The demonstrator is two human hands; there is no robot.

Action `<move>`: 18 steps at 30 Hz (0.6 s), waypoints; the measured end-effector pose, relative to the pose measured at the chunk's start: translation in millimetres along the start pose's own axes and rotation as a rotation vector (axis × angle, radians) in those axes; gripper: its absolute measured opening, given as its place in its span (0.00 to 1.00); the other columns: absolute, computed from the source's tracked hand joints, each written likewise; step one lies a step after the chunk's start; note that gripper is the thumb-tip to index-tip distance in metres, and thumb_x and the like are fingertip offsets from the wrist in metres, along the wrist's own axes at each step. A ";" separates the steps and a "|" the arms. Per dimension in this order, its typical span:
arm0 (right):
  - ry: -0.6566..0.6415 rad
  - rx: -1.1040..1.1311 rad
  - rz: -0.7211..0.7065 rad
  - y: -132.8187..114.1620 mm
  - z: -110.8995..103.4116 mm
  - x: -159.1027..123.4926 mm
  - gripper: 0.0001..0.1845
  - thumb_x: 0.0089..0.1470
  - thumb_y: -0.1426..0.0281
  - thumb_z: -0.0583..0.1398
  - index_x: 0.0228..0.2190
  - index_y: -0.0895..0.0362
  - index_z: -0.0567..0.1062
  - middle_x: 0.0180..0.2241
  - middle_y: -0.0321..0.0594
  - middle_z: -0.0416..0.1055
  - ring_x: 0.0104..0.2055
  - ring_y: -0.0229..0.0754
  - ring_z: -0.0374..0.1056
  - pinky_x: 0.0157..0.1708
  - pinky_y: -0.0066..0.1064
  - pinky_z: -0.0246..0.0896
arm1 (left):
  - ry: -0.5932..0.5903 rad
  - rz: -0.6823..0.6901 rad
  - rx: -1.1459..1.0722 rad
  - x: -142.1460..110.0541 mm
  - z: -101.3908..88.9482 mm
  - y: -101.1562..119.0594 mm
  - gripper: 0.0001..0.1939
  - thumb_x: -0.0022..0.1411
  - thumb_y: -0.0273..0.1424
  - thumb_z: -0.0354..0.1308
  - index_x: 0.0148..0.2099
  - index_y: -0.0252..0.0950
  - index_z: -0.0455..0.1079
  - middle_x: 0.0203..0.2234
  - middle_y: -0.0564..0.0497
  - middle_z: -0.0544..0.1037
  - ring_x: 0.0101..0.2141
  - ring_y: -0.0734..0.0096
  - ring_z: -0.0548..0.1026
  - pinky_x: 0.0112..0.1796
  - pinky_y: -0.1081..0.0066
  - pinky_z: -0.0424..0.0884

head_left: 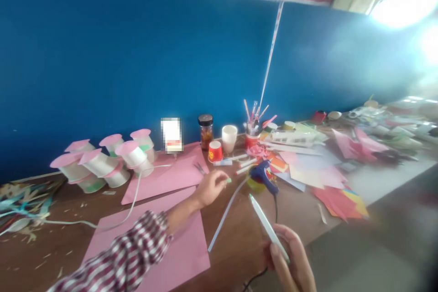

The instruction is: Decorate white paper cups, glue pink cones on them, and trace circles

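My right hand (290,260) grips a white marker (268,226) whose green tip points up and away from me. My left hand (212,189) reaches over the table with thumb and forefinger pinched on a small green piece (228,180), too small to identify for certain. A blue glue gun (265,175) rests on a yellow roll just right of my left hand. Between my hands lies a narrow pale paper strip (226,216). Under my left forearm spreads a pink paper sheet (185,255), with another pink sheet (160,180) behind it.
White paper cups with pink discs (128,150) stand stacked at the left, a white cable (135,196) running before them. At the back are a dark-lidded jar (205,132), a white cup (229,138), a red cup (215,151) and a pen holder (252,140). Coloured papers (315,169) cover the right.
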State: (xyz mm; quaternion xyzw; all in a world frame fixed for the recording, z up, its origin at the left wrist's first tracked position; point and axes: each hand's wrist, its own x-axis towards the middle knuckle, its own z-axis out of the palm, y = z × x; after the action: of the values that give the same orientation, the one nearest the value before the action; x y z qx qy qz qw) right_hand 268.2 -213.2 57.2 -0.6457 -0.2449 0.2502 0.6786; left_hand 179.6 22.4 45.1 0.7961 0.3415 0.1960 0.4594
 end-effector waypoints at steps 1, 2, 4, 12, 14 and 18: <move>0.000 0.019 0.008 -2.0 1.7 0.8 0.18 0.51 0.56 0.63 0.39 0.54 0.73 0.28 0.39 0.75 0.25 0.38 0.68 0.27 0.26 0.68 | -0.003 -0.034 -0.097 -14.8 -2.0 1.9 0.09 0.64 0.32 0.52 0.44 0.34 0.69 0.36 0.46 0.77 0.36 0.69 0.76 0.43 0.63 0.73; -0.004 0.036 0.016 -3.7 3.7 1.3 0.17 0.50 0.56 0.64 0.38 0.55 0.72 0.27 0.39 0.74 0.25 0.39 0.69 0.27 0.27 0.68 | 0.000 -0.066 -0.188 -30.0 -4.5 3.6 0.11 0.65 0.33 0.51 0.46 0.33 0.69 0.36 0.45 0.77 0.35 0.70 0.77 0.42 0.64 0.73; -0.026 0.066 0.027 -6.6 8.9 1.3 0.17 0.49 0.57 0.65 0.36 0.55 0.72 0.26 0.39 0.74 0.25 0.40 0.69 0.27 0.27 0.68 | 0.019 -0.117 -0.333 -59.8 -11.5 6.5 0.13 0.65 0.36 0.51 0.46 0.33 0.69 0.36 0.45 0.78 0.35 0.71 0.77 0.42 0.66 0.74; -0.177 0.198 0.019 -15.2 46.1 -4.4 0.12 0.54 0.60 0.62 0.36 0.53 0.71 0.23 0.34 0.70 0.25 0.35 0.64 0.25 0.24 0.62 | 0.164 -0.402 -1.088 -128.9 -40.9 13.3 0.16 0.44 0.34 0.72 0.35 0.36 0.74 0.28 0.54 0.76 0.28 0.80 0.73 0.37 0.76 0.70; -0.201 0.160 -0.018 -14.3 52.5 -4.9 0.11 0.55 0.60 0.61 0.36 0.54 0.71 0.22 0.35 0.68 0.24 0.36 0.63 0.26 0.25 0.63 | 0.182 -0.390 -1.059 -134.8 -43.9 12.1 0.15 0.44 0.35 0.72 0.32 0.35 0.72 0.27 0.54 0.76 0.28 0.79 0.73 0.36 0.75 0.69; -0.254 0.061 -0.102 -9.8 54.7 -2.4 0.11 0.55 0.61 0.61 0.36 0.54 0.72 0.23 0.37 0.69 0.25 0.37 0.64 0.26 0.27 0.64 | 0.175 -0.374 -1.013 -141.0 -47.2 7.9 0.15 0.43 0.36 0.72 0.29 0.34 0.71 0.25 0.54 0.76 0.27 0.77 0.73 0.35 0.74 0.69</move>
State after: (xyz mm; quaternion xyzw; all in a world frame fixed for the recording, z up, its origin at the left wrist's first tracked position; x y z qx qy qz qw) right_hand 230.7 -173.9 69.5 -0.5748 -0.3534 0.3025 0.6732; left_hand 55.7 -54.1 75.8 0.3817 0.3771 0.3166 0.7822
